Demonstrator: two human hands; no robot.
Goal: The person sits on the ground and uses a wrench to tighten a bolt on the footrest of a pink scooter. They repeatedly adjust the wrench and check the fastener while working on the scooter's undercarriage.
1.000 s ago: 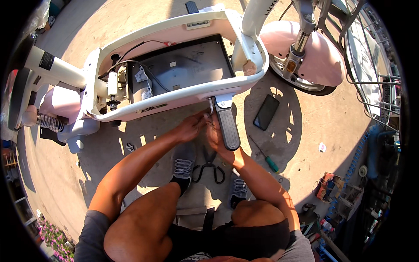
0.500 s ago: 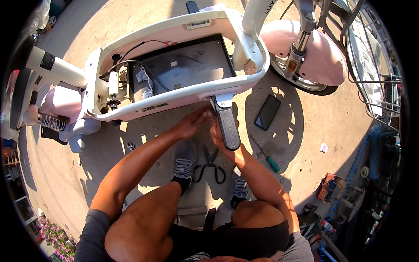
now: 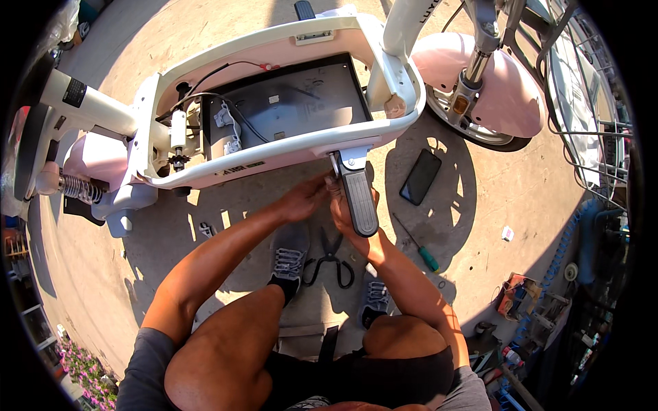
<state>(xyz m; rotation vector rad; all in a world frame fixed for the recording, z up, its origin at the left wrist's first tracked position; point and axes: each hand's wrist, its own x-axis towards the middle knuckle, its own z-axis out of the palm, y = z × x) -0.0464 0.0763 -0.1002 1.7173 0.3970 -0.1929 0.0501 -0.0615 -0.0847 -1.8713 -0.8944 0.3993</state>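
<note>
Over sunlit outdoor concrete (image 3: pixel 497 188), partly curled hands (image 3: pixel 303 199) sit beside the footrest (image 3: pixel 358 205), their hold unclear.

The ridged, round-ended grey footrest (image 3: pixel 360 203) juts from its white bracket (image 3: pixel 354 155) at the scooter body (image 3: pixel 274 148).

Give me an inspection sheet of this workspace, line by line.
Surface: concrete ground, patches of sun and shadow.
Work things: pink-and-white scooter frame, bay open; footrest projecting toward the person.
Clutter: phone, green-handled screwdriver and black-handled scissors on the ground.
Grips: left grip and right grip close together by the footrest; anything held is unclear.
Cables: dark cable and red connector inside the frame.
Surroundings: pink flowers lower left, blue coiled hose at right.
</note>
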